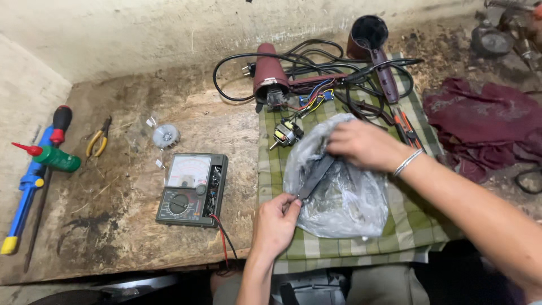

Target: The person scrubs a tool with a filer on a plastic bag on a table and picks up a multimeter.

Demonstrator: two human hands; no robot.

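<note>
A crumpled clear plastic bag (344,197) lies on a green checked cloth (406,226). My left hand (275,223) pinches the near end of a flat dark strip (316,176) that sticks out of the bag. My right hand (364,144), with a metal bangle at the wrist, grips the bag's upper edge. Just beyond the bag sit a small motor (286,134) and a dismantled maroon hair dryer (271,76) with coloured wires showing.
An analog multimeter (192,189) with red and black leads lies left of the cloth on the worn wooden bench. Further left are a white fan wheel (166,135), yellow-handled pliers (99,140), a green bottle (55,158), screwdrivers (25,203). A maroon rag (485,121) lies right.
</note>
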